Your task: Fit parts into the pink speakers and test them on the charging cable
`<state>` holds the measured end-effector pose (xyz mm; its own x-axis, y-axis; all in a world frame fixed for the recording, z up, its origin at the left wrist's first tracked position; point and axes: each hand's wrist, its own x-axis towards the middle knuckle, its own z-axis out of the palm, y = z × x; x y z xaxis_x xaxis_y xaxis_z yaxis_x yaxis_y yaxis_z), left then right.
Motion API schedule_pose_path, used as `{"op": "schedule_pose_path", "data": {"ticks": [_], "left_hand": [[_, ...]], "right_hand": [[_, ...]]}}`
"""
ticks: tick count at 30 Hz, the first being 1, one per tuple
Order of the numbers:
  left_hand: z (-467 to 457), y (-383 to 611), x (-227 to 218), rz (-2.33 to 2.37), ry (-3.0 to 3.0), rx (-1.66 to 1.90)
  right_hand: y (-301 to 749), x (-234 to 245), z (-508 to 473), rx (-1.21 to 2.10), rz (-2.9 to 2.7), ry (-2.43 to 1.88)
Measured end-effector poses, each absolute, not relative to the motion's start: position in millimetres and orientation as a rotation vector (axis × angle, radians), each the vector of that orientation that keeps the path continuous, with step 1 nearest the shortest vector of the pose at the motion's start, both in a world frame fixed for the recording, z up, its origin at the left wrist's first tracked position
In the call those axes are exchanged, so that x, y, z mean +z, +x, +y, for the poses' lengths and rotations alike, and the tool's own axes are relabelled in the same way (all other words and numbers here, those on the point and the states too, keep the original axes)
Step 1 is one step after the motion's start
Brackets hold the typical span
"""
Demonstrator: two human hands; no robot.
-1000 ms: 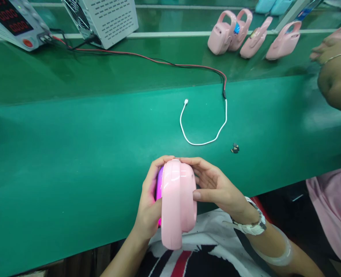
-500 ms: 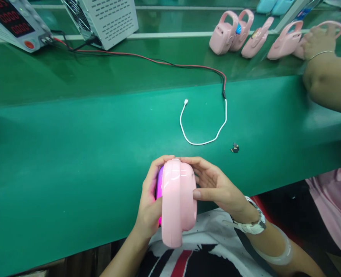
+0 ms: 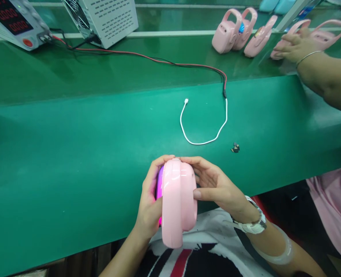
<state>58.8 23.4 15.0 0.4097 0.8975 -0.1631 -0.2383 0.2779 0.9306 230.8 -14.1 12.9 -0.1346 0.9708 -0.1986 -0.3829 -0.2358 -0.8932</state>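
Observation:
A glossy pink portable speaker [image 3: 172, 204] with a broad carrying handle is held between my two hands, near the table's front edge. Purple-pink light glows from its left face. My left hand [image 3: 150, 200] wraps around that lit side, thumb against the body and fingertips at the far end. On the other side, my right hand [image 3: 216, 186] grips the rounded pink shell with thumb and fingers. The speaker's lit face is mostly hidden by my left hand. Beyond it lies a white cable [image 3: 199, 144] with a small plug, curved on the green mat.
Several small black pieces [image 3: 235, 147] lie to the right. A power supply [image 3: 17, 25] and a grey vented box [image 3: 109, 23] stand at the back left. Several pink speakers [image 3: 225, 36] line the back right, where another person's hand [image 3: 300, 46] touches one.
The other person's hand at the back right has moved left along the row, from the rightmost pink speaker to its neighbour. My hands and the speaker in them look unchanged.

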Motion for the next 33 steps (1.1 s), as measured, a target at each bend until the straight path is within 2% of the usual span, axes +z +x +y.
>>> {"op": "schedule_pose_path", "data": {"ticks": [33], "left_hand": [[25.6, 58.0, 16.2, 0.846, 1.186, 0.944]], "right_hand": [[230.6, 14.0, -12.6, 1.623, -0.821, -0.969]]}}
